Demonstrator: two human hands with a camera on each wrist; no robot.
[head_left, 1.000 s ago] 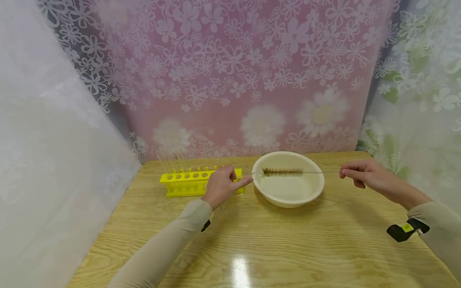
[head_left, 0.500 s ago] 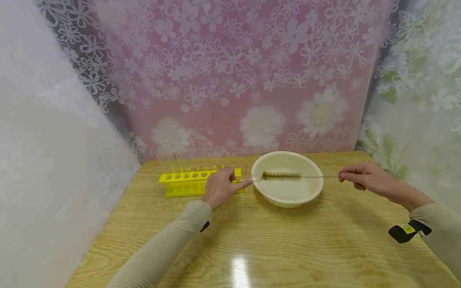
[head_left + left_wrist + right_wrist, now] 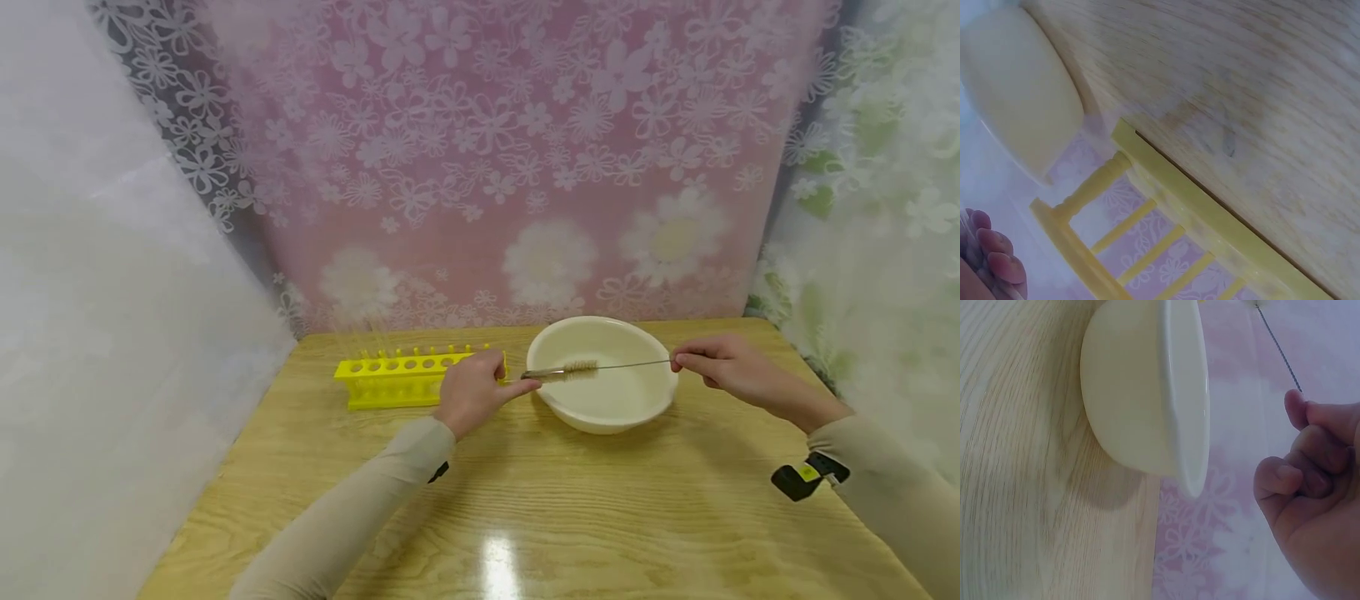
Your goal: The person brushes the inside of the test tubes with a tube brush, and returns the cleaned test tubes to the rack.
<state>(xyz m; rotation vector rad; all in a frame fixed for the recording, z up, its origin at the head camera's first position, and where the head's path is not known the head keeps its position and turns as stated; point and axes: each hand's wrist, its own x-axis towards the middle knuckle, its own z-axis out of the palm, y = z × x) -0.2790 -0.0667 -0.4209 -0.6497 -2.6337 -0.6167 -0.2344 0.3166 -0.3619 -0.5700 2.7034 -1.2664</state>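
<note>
In the head view, my left hand (image 3: 474,392) grips a clear glass test tube (image 3: 546,375), its mouth pointing right over the bowl's left rim. A test tube brush (image 3: 581,368) with tan bristles sits partly inside the tube, the rest of the bristles outside its mouth. At the bowl's right rim, my right hand (image 3: 731,367) pinches the end of the brush's thin wire handle. The right wrist view shows that twisted wire (image 3: 1280,350) between thumb and forefinger. Beneath the brush stands a cream bowl (image 3: 606,423). My left fingers (image 3: 1007,265) show at the left wrist view's corner.
A yellow test tube rack (image 3: 397,366) stands behind and left of my left hand, with several clear tubes (image 3: 363,337) at its left end. Both rest on a wooden table (image 3: 570,517). A pink floral curtain (image 3: 525,208) hangs behind the table, with pale sheets at both sides.
My right hand has moved left, pushing the brush partway into the tube; earlier its bristles lay outside, over the bowl. My left hand with the tube has shifted slightly right.
</note>
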